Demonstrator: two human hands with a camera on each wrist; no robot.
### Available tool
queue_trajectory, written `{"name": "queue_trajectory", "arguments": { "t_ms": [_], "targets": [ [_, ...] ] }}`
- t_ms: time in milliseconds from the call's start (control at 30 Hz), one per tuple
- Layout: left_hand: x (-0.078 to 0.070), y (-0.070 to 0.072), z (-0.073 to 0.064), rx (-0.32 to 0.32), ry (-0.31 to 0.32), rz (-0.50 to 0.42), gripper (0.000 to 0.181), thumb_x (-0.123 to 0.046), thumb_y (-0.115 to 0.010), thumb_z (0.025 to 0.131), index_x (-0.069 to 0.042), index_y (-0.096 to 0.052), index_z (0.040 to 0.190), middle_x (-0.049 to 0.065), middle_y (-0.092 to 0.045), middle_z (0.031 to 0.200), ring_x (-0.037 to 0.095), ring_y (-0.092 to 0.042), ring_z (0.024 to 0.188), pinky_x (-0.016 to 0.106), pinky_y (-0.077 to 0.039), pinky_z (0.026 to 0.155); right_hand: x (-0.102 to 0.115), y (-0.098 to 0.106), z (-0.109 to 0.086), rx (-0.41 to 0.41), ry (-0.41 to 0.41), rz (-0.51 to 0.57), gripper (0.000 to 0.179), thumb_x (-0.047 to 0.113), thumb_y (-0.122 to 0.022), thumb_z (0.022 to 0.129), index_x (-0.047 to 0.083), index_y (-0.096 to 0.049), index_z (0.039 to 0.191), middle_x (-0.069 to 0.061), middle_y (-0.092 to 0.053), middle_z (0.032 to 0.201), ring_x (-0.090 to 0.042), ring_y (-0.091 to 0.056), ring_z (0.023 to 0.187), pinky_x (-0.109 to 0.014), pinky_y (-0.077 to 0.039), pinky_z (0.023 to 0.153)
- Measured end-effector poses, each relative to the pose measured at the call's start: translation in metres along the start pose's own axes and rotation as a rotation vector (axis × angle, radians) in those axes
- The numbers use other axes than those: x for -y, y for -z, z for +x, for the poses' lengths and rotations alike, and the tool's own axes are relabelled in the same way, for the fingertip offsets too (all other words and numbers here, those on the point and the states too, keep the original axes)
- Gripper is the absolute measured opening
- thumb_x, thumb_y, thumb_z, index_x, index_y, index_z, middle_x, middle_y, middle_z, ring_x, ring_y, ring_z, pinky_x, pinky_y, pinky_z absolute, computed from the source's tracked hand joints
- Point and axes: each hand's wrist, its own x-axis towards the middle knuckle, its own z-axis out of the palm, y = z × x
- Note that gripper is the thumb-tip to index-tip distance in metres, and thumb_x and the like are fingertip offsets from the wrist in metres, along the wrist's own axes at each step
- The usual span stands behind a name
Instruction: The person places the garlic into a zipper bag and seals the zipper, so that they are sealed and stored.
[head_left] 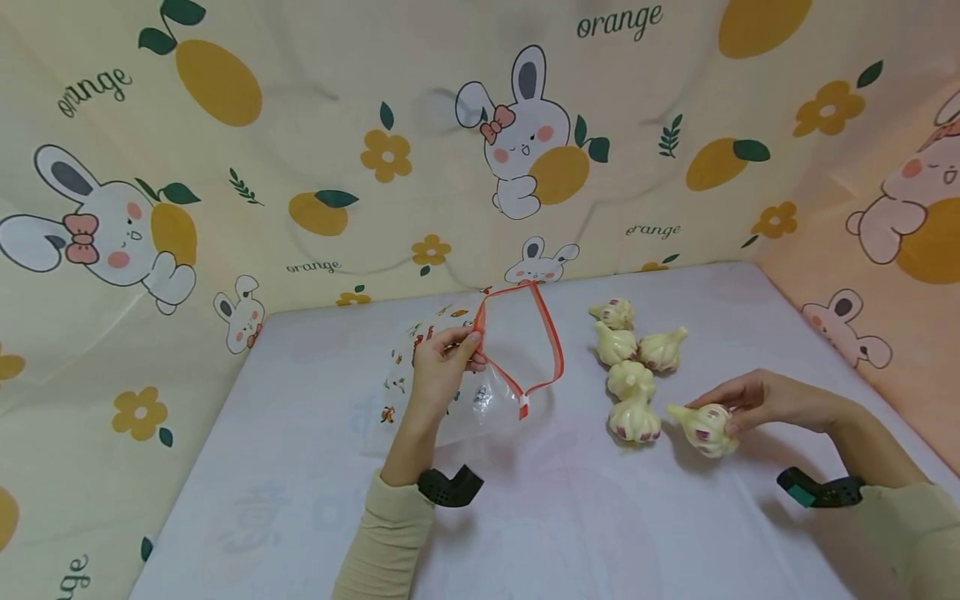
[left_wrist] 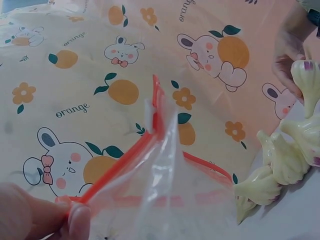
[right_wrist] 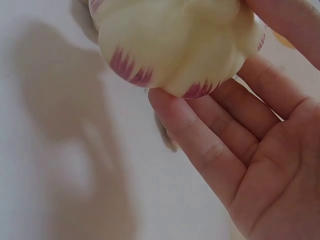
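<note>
My left hand (head_left: 441,367) pinches the red-edged rim of a clear printed zip bag (head_left: 491,392), whose mouth gapes toward the right. In the left wrist view the thumb and a finger grip the red zip edge (left_wrist: 120,167), and a white slider shows near its corner. A garlic bulb (head_left: 705,430), pale with purple marks, is held by my right hand (head_left: 780,402) just above the table. The right wrist view shows the fingers (right_wrist: 200,130) under that bulb and the thumb over it. Several more garlic bulbs (head_left: 630,380) lie in a cluster between bag and right hand.
A white-covered table (head_left: 300,500) carries everything. Behind and on both sides stand cloth walls (head_left: 420,208) printed with rabbits and oranges. A black wrist device (head_left: 452,487) sits on the left forearm, and another wrist device (head_left: 821,490) on the right.
</note>
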Motion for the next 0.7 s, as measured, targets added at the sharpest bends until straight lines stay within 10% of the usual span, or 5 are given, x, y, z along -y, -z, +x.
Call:
{"name": "queue_trajectory", "arguments": {
  "t_ms": [700],
  "targets": [
    [-0.002,0.001,-0.002,0.014,-0.001,0.004,0.023,-0.006,-0.060,0.094,0.009,-0.064,0.110,-0.001,-0.063,0.077,0.002,-0.062,0.059,0.014,-0.058,0.061,0.021,0.007,0.010,-0.142,0.071,-0.153,0.041,-0.012,-0.048,0.093,-0.002,-0.054,0.132,0.019,-0.066,0.124,0.010,-0.058,0.110,-0.010,-0.051,0.085]
  ]
}}
